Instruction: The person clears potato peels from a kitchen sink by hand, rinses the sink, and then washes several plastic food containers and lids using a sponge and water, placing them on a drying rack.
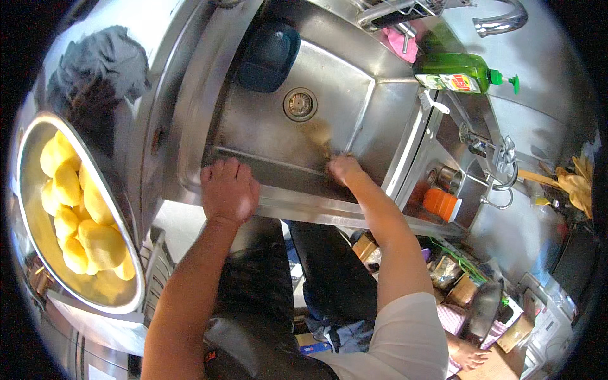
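Note:
A deep stainless steel sink basin (266, 137) lies before me, its round drain strainer (300, 104) in the floor. My left hand (230, 190) grips the basin's front rim, knuckles up and fingers curled over the inner edge. Inside the basin, near the front right corner, my right hand (345, 168) is closed, with a small brownish thing (327, 148) showing at its fingers. Blur hides what that thing is. A dark blue plastic tub (270, 57) rests at the basin's back left, away from both hands.
Left stands a metal bowl (130, 295) of peeled yellow potatoes or similar produce (100, 244), beside a grey cloth (104, 61). Right are a green soap bottle (456, 71), a white brush (434, 103) and a second sink with an orange container (441, 204). Another person's hand (470, 356) shows lower right.

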`<state>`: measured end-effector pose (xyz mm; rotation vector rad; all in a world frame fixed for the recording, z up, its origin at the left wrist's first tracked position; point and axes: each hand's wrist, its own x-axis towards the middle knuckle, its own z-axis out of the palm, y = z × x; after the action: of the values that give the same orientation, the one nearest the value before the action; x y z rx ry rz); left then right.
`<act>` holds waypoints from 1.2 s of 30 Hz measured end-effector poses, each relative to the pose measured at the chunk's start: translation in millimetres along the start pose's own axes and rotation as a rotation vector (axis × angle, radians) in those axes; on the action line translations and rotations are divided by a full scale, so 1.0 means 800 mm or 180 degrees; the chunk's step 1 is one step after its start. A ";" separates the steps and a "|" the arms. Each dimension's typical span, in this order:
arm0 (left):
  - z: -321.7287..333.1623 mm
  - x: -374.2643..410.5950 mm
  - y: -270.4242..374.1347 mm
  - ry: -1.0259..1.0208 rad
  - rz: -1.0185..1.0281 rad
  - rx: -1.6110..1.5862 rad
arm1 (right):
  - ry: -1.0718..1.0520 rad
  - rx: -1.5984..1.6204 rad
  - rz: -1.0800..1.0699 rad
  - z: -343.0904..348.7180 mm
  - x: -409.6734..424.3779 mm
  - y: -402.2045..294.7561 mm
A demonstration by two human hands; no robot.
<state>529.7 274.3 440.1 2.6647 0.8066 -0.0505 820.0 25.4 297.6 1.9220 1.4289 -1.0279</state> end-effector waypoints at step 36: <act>-0.004 0.001 0.000 0.0659 -0.0044 -0.0071 | 0.1184 0.0412 -0.0405 -0.050 0.071 -0.001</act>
<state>529.9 275.6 443.1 2.6735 0.8828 0.2333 838.7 88.0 274.0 2.2277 1.7432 -0.8662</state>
